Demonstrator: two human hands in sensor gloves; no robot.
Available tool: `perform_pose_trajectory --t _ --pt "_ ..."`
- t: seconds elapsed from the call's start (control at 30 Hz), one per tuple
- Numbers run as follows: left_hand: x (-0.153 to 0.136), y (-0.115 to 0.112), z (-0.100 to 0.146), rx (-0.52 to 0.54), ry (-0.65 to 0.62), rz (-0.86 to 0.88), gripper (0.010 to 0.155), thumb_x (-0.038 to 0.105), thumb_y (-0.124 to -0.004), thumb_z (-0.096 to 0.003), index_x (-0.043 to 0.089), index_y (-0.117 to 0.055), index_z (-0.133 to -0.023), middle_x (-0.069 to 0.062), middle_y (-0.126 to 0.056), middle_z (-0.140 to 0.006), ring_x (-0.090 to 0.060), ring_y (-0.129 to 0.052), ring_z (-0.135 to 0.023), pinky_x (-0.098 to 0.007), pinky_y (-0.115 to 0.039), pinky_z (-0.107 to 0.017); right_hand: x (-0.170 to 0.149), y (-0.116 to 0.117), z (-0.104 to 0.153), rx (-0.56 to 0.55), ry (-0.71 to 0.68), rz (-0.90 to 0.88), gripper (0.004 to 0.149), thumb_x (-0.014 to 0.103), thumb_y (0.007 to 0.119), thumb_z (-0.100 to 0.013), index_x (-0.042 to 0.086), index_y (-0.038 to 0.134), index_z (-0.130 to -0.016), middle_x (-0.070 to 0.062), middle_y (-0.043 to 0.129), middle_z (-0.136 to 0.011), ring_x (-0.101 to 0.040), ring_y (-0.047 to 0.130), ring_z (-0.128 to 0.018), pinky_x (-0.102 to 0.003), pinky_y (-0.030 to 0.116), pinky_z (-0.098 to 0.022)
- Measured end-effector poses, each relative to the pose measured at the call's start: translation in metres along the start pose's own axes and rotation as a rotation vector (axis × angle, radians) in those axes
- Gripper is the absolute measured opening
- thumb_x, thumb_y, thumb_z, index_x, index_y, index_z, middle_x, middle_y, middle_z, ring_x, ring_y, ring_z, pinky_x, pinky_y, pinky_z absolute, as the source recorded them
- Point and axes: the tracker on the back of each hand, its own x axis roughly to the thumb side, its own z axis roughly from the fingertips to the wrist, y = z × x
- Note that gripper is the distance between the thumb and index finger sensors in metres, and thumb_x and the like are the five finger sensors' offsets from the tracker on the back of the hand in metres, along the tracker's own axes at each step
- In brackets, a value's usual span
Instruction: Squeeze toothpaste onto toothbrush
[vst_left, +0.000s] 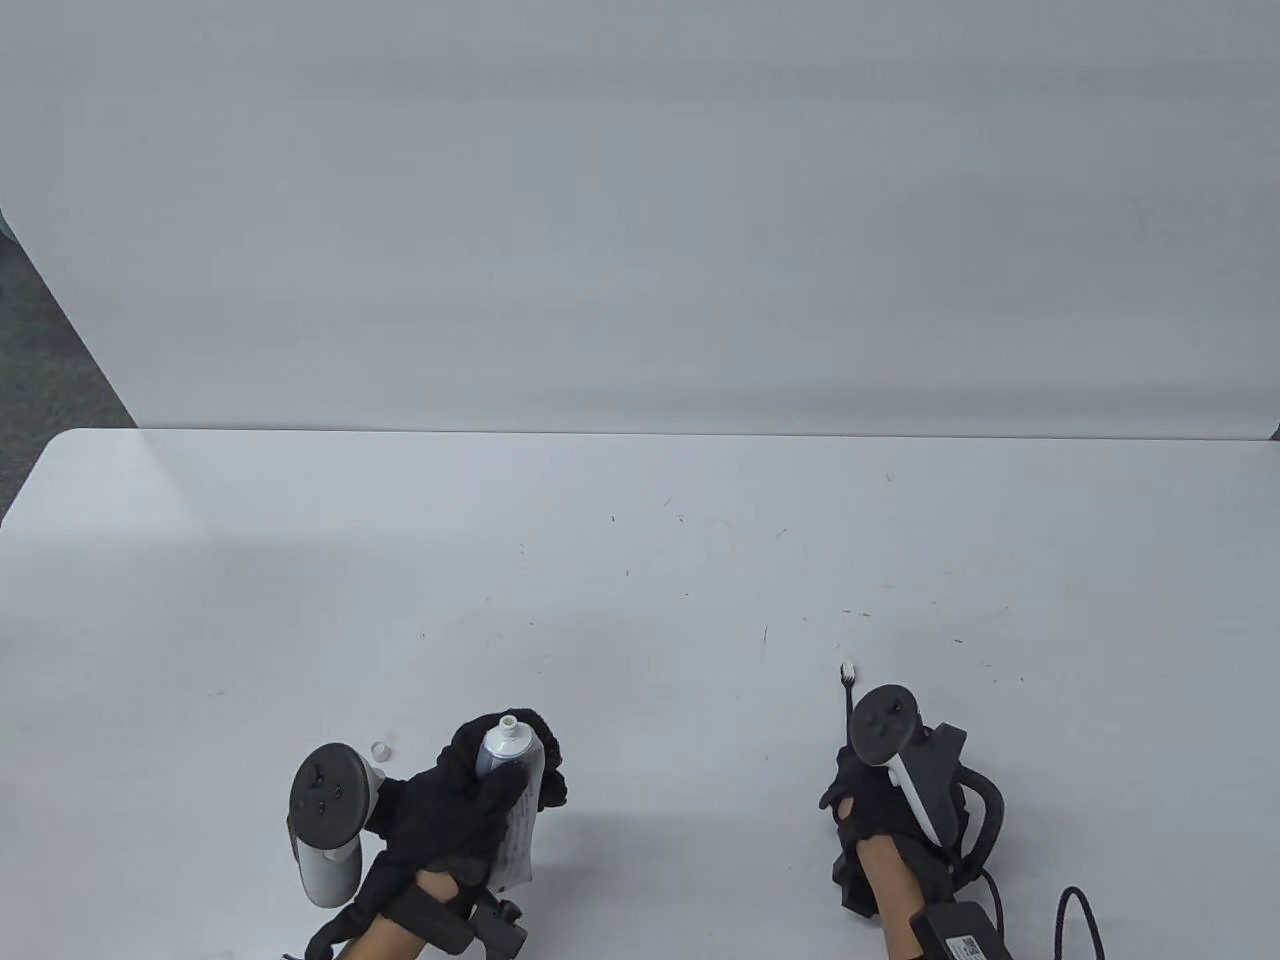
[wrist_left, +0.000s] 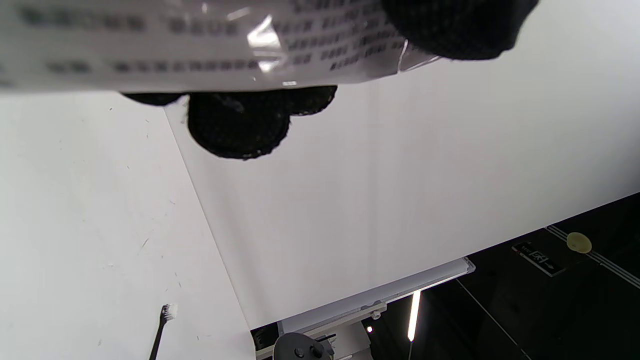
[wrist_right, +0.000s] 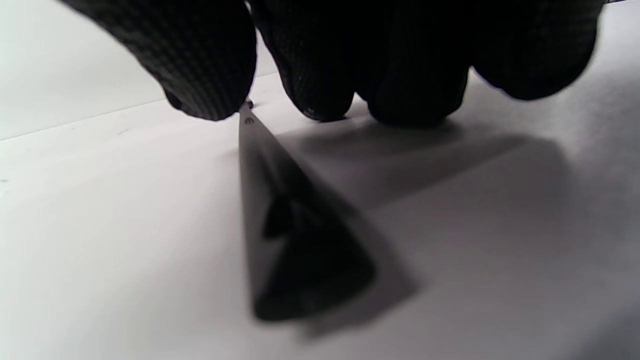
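Two gloved hands sit low on the wide white scuffed table (vst_left: 640, 560), well apart from each other. Biggest thing being handled is the silvery-white plastic toothpaste tube (vst_left: 508, 790) with tiny black print: the left hand (vst_left: 450, 810) grips it, black fingers wrapped around the body, open nozzle pointing away from the person. In the left wrist view the printed side of the tube (wrist_left: 200, 45) fills the top edge with the fingertips (wrist_left: 239, 122) curled under it.

Over on the right, the right hand (vst_left: 880, 800) is down at the table with its fingers closed around the thin black toothbrush (vst_left: 848, 690), which pokes forward past the tracker, white bristle head at the far end (the handle (wrist_right: 260, 200) looks huge and blurry in the right wrist view). Whether the brush is lifted or lying on the table, can't tell.

Smallest: a little white round screw cap (vst_left: 380, 749) on the table just beside the left hand's tracker.
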Motion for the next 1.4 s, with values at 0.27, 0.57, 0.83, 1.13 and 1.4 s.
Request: perform_pose_trajectory --t 0.27,0.57,0.83,1.13,1.4 --pt "-0.005 0.001 0.0 0.01 0.031 -0.013 0.069 0.046 -0.075 -0.0368 0.013 -0.061 -0.096 -0.015 -0.072 -0.095 -0.044 -0.085 -0.08 -0.068 -0.071 -0.058 0.006 0.006 0.0 0.003 0.012 0.03 0.045 0.029 0.085 -0.038 0.001 0.082 -0.071 -0.021 0.075 -0.085 -0.037 0.087 -0.056 -0.056 0.079 -0.037" --pt "-0.009 0.005 -0.002 0.027 0.053 -0.013 0.069 0.046 -0.075 -0.0369 0.013 -0.061 -0.096 -0.015 -0.072 -0.095 -0.044 -0.085 -0.08 -0.068 -0.071 -0.058 0.011 0.008 -0.001 0.004 0.036 0.086 0.04 0.025 0.085 -0.037 -0.001 0.08 -0.067 -0.02 0.074 -0.085 -0.035 0.087 -0.056 -0.054 0.08 -0.037" --pt "-0.015 0.011 -0.003 0.051 0.057 -0.029 0.073 0.051 -0.076 -0.0345 0.014 -0.063 -0.096 -0.015 -0.074 -0.094 -0.044 -0.085 -0.079 -0.068 -0.071 -0.058 0.011 0.0 0.0 0.027 -0.023 -0.018 0.042 0.025 0.085 -0.036 -0.003 0.083 -0.067 -0.022 0.073 -0.086 -0.038 0.089 -0.06 -0.058 0.08 -0.04" --pt "-0.018 0.007 -0.005 0.003 0.078 -0.09 0.074 0.053 -0.077 -0.0334 0.016 -0.067 -0.097 -0.012 -0.078 -0.092 -0.043 -0.087 -0.077 -0.067 -0.072 -0.057 0.029 -0.056 0.023 -0.04 -0.535 -0.708 0.041 0.017 0.078 -0.038 -0.005 0.074 -0.072 -0.026 0.069 -0.084 -0.025 0.098 -0.037 -0.048 0.09 -0.024" --pt "-0.018 -0.004 -0.008 -0.085 0.116 -0.199 0.074 0.053 -0.078 -0.0325 0.016 -0.07 -0.096 -0.012 -0.08 -0.09 -0.043 -0.089 -0.075 -0.066 -0.073 -0.057 0.058 -0.084 0.088 -0.157 -0.89 -0.7 0.043 0.013 0.082 -0.035 -0.006 0.081 -0.074 -0.026 0.076 -0.084 -0.027 0.1 -0.036 -0.051 0.089 -0.024"
